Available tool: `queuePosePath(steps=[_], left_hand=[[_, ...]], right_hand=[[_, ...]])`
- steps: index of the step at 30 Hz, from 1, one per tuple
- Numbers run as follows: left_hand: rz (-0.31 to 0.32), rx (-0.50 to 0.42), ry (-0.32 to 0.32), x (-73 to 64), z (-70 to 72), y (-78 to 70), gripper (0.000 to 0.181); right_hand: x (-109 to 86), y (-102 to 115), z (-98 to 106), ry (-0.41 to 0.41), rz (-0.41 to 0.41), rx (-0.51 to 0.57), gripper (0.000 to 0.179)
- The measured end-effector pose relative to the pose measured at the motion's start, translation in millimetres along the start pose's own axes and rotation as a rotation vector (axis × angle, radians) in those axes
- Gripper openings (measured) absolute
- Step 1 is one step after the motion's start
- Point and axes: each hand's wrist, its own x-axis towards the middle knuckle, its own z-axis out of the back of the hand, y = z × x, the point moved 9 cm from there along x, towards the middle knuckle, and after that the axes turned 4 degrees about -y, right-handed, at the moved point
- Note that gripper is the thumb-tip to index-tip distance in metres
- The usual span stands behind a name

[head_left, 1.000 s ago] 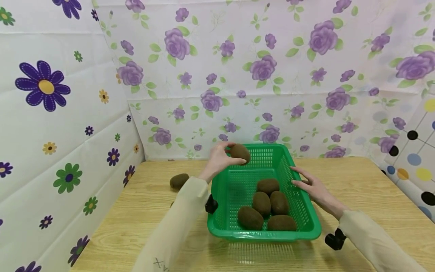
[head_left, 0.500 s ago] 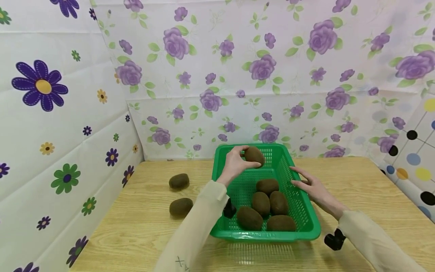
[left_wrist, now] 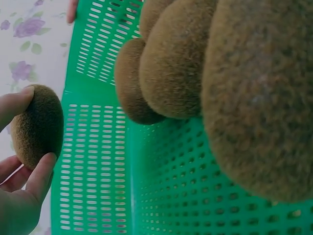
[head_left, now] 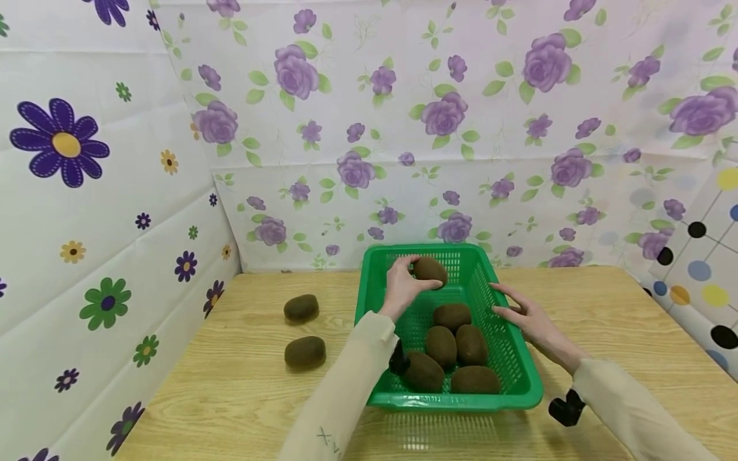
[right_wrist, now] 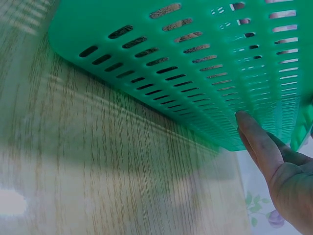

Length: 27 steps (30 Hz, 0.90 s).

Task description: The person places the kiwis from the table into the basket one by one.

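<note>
My left hand [head_left: 400, 287] pinches a brown fuzzy kiwi [head_left: 430, 273] between thumb and fingers, over the far part of a green plastic basket [head_left: 455, 401]. In the left wrist view the held kiwi [left_wrist: 41, 127] shows between the thumb and fingertips. Inside the basket several kiwis [head_left: 441, 346] lie grouped toward the near right. My right hand [head_left: 533, 320] is at the basket's right side, its extended fingers touching around the rim. From the right wrist view, a straight finger [right_wrist: 259, 139] reaches to the slotted outer wall [right_wrist: 195, 73].
Two more kiwis, a farther one [head_left: 302, 308] and a nearer one [head_left: 305, 353], lie on the wooden table [head_left: 230, 397] left of the basket. A flower-print cloth [head_left: 369, 128] hangs behind the table, with another patterned cloth [head_left: 104, 224] along the left.
My left hand has carried the kiwi rightward from the basket's left rim to over its inside, then slightly lower. Both table kiwis have come fully into sight. The right hand stays at the rim.
</note>
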Motion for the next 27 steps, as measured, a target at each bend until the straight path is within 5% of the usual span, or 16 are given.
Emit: queuePosePath(steps=[13,27], left_hand=[[0.071,0.049,-0.035,4.8,-22.8,28.3,0.064],[0.136,0.04,-0.024,4.8,-27.0,48.1,0.062]], right_hand=[[0.5,-3,2,-0.015,-0.008,-0.016,0.059],[0.0,-1,1,-0.007,-0.003,0.006,0.058]])
